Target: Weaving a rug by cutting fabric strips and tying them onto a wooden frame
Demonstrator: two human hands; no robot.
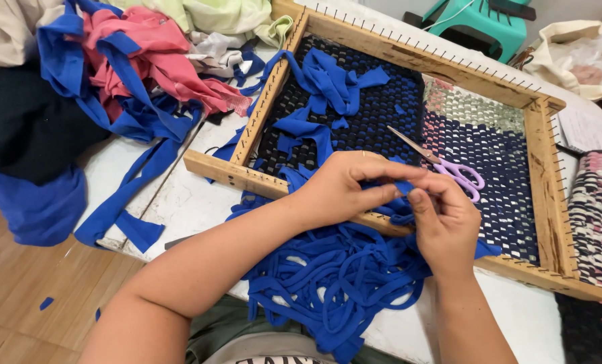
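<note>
A heap of blue fabric strips (334,283) lies nearest, on the white worktop (179,202). Above it, the left hand (344,189) and right hand (442,219) pinch one blue strip (400,189) at the wooden loom frame (543,182). Purple scissors (449,168) rest just behind on the weave.

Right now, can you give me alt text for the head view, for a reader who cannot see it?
Both hands, left hand and right hand, pinch a blue fabric strip over the near edge of a wooden nail-studded weaving frame. Purple-handled scissors lie on the dark woven mat inside it; a heap of blue fabric strips spills toward the person.
</note>
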